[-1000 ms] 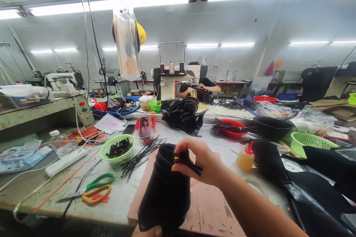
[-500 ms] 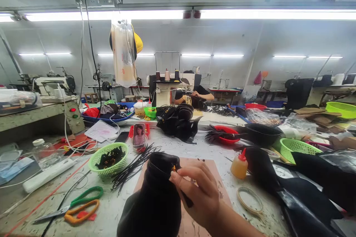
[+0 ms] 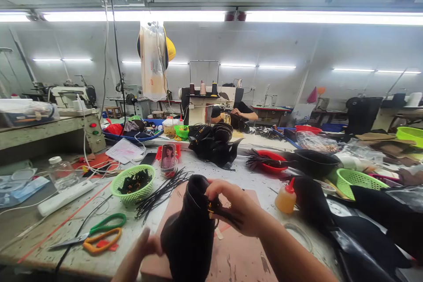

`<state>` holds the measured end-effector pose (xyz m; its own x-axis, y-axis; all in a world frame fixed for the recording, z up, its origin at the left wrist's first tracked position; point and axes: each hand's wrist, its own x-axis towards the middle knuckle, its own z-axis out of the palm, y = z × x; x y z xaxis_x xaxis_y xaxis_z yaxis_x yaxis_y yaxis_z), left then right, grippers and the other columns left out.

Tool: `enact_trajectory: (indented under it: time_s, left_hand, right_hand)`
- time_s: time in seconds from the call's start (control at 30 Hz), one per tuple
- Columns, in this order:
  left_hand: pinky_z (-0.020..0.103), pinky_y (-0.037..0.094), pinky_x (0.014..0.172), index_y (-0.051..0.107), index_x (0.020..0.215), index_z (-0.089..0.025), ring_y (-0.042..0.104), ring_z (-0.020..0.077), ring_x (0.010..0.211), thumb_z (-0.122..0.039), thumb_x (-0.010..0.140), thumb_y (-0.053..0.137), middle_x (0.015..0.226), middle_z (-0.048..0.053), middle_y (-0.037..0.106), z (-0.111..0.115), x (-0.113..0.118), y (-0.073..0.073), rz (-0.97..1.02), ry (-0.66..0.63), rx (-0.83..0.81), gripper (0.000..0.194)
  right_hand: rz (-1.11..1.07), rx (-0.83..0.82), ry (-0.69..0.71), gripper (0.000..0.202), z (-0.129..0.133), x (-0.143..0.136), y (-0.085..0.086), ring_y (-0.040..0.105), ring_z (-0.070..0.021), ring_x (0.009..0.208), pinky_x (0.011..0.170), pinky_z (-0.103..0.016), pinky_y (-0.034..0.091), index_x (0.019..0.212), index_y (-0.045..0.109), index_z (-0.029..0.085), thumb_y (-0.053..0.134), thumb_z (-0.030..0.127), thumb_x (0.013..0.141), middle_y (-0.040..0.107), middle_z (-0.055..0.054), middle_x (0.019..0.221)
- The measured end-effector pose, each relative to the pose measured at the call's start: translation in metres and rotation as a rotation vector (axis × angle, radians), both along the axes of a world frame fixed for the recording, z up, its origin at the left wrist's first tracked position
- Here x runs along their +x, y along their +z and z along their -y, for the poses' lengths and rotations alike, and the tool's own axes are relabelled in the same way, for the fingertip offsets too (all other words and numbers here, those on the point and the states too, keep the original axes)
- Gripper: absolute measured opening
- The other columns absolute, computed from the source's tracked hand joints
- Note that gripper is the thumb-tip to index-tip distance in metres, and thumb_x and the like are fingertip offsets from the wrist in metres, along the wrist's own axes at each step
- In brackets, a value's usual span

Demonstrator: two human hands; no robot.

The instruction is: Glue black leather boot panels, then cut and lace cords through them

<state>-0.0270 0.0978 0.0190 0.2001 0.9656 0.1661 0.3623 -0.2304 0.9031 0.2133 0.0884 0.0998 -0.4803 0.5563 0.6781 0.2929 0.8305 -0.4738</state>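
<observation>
A soft black piece (image 3: pixel 190 238) stands over the pink board, with an open, tube-like top and a wider lower part; its exact kind is unclear. At its top right edge, my right hand (image 3: pixel 236 207) is closed, fingers and thumb pinching the rim. Near those fingers a gold metal fitting (image 3: pixel 210 208) shows, and dark strap ends pass under the palm. My left hand (image 3: pixel 142 249) comes in low at the left, slightly blurred. Its thumb stands apart from the fingers, which reach the black piece's left side.
Scissors (image 3: pixel 94 234) and a green basket of black parts (image 3: pixel 145 197) lie to the left. Black strips (image 3: pixel 165 191) rest beside the basket. On the right are a glue bottle (image 3: pixel 286 198), a tape roll (image 3: pixel 299 235) and black material (image 3: pixel 360 233). Opposite, a person (image 3: pixel 243 112) sews.
My left hand has come into view at the black piece's left side. The piece has turned and stands more upright. My right hand has shifted slightly, still at the rim.
</observation>
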Motion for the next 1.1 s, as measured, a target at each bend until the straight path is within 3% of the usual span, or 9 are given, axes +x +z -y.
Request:
enact_trajectory:
  time_s: [0.07,0.13,0.17,0.23,0.33,0.4,0.57,0.8,1.1]
  left_hand:
    - [0.038,0.048,0.076,0.061,0.069,-0.019,0.06,0.028,0.088,-0.048,0.081,0.045,0.085,0.007,0.067,0.002,-0.007,0.017,-0.042,0.121,0.185,0.035]
    - [0.04,0.035,0.097,0.058,0.099,-0.021,0.046,0.0275,0.115,-0.042,0.079,0.049,0.116,0.008,0.058,0.002,-0.002,0.041,-0.145,0.053,0.434,0.03]
    - [0.04,0.028,0.103,0.055,0.108,-0.023,0.041,0.0253,0.12,-0.036,0.081,0.049,0.121,0.008,0.055,0.001,0.004,0.054,-0.244,-0.139,0.462,0.031]
    - [0.039,0.017,0.107,0.058,0.097,-0.024,0.052,0.0191,0.106,-0.026,0.084,0.045,0.104,0.003,0.063,-0.002,0.017,0.075,-0.394,-0.469,0.427,0.019]
    - [0.036,0.023,0.102,0.057,0.078,-0.02,0.057,0.0147,0.08,-0.023,0.084,0.046,0.08,0.0,0.064,-0.004,0.028,0.09,-0.431,-0.558,0.391,0.013]
    - [0.035,0.028,0.096,0.058,0.079,-0.02,0.056,0.0143,0.075,-0.023,0.083,0.048,0.077,-0.001,0.064,-0.002,0.032,0.09,-0.438,-0.53,0.386,0.011]
    - [0.032,0.034,0.079,0.061,0.076,-0.02,0.053,0.0157,0.072,-0.021,0.081,0.047,0.073,-0.002,0.065,0.007,0.041,0.085,-0.453,-0.425,0.333,0.015]
    - [0.035,0.033,0.077,0.061,0.073,-0.019,0.05,0.0171,0.069,-0.025,0.077,0.047,0.068,0.0,0.064,0.009,0.049,0.075,-0.352,-0.303,0.315,0.016]
    - [0.034,0.037,0.072,0.063,0.07,-0.019,0.047,0.0204,0.075,-0.024,0.073,0.049,0.068,0.003,0.064,0.009,0.048,0.066,-0.294,-0.201,0.31,0.015]
  right_hand:
    - [0.045,-0.012,0.044,0.013,-0.001,-0.002,0.0,0.053,-0.0132,0.072,0.066,-0.026,0.047,0.085,0.048,0.02,0.051,0.032,0.084,0.057,-0.004,0.08]
    - [0.104,0.003,0.066,0.011,0.001,-0.007,0.0,0.055,-0.014,0.076,0.071,-0.027,0.046,0.083,0.05,0.02,0.055,0.029,0.082,0.058,-0.003,0.08]
    - [0.132,0.014,0.061,0.009,0.002,-0.009,-0.001,0.055,-0.0145,0.079,0.073,-0.028,0.045,0.081,0.051,0.02,0.057,0.027,0.081,0.059,-0.003,0.079]
    - [0.169,0.019,-0.014,0.01,0.007,-0.012,-0.002,0.056,-0.015,0.079,0.074,-0.028,0.045,0.081,0.053,0.02,0.061,0.023,0.077,0.061,-0.001,0.078]
    - [0.184,-0.009,-0.232,0.023,0.015,-0.011,-0.005,0.055,-0.0154,0.073,0.07,-0.029,0.043,0.091,0.055,0.022,0.067,0.02,0.071,0.061,0.001,0.073]
    - [0.184,0.005,-0.294,0.03,0.019,-0.01,-0.006,0.054,-0.0152,0.071,0.069,-0.029,0.042,0.096,0.053,0.022,0.067,0.017,0.07,0.06,0.002,0.071]
    - [0.108,0.273,-0.241,0.014,0.022,-0.013,-0.012,0.052,-0.0111,0.071,0.075,-0.031,0.038,0.082,0.054,0.02,0.051,0.007,0.077,0.058,-0.001,0.083]
    - [-0.05,0.683,-0.444,0.013,0.021,-0.022,-0.044,0.05,-0.0135,0.075,0.078,-0.035,0.037,0.072,0.059,0.018,0.055,0.005,0.071,0.058,-0.001,0.079]
    - [-0.034,0.7,-0.427,0.013,0.026,-0.024,-0.044,0.051,-0.0127,0.067,0.064,-0.029,0.04,0.075,0.06,0.016,0.053,0.005,0.076,0.061,-0.002,0.069]
